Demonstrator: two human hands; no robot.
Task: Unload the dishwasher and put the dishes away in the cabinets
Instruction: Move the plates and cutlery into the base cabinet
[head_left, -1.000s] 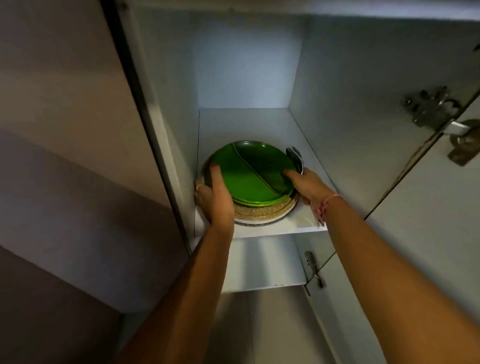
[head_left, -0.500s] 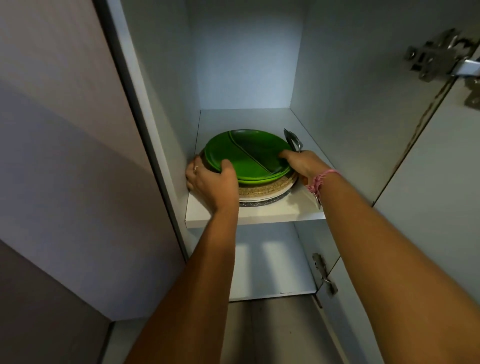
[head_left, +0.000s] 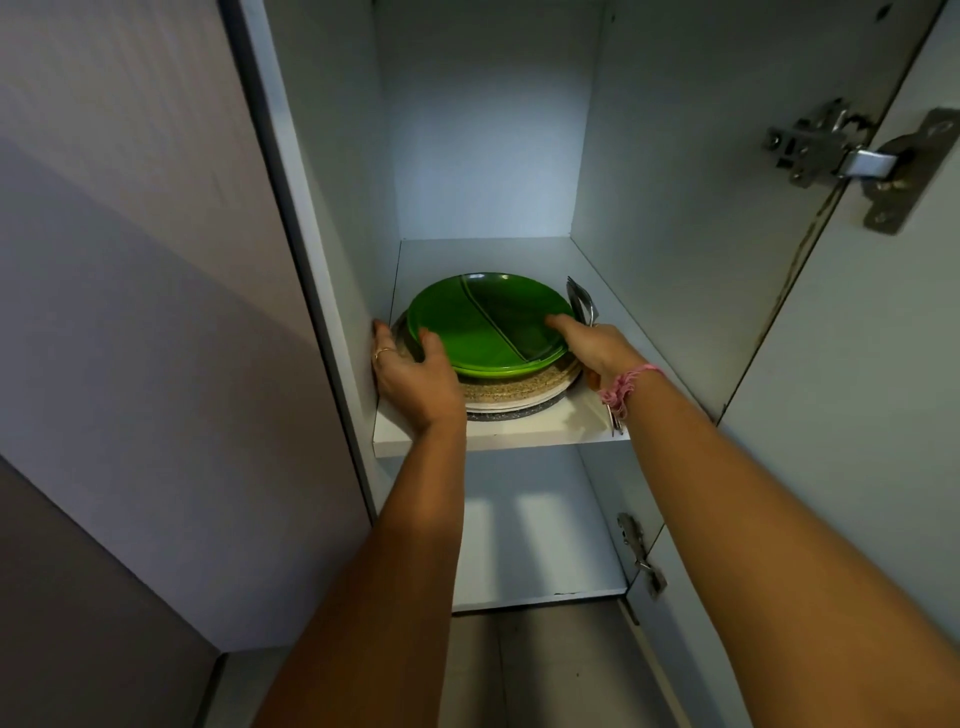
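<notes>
Head view: open wall cabinet (head_left: 670, 171), seen from below, both arms reaching in.
Plate stack: green plates (head_left: 488, 322) on top of speckled and pale plates (head_left: 524, 392), resting on the cabinet shelf (head_left: 519, 434), toward its left near part.
Left hand (head_left: 415, 379): fingers curled round the left rim of the stack, thumb on the top green plate; judged to steady the stack while it is seated.
Right hand (head_left: 597, 345): thumb on the right rim of the green plate; it also grips cutlery (head_left: 582, 304), tips pointing far into the cabinet, handles showing below the wrist. One hand carries two loads, judged to save a trip.
Wrist: pink bracelet (head_left: 626, 387) on the right arm.
Obstructions: left cabinet wall (head_left: 337, 208) touches the left fingers, leaving little room to withdraw; cutlery lies just beside the plate rim and may knock it.
Surroundings: door hinge (head_left: 852, 161) upper right; lower hinge (head_left: 641, 556) near the lower shelf (head_left: 540, 595).
</notes>
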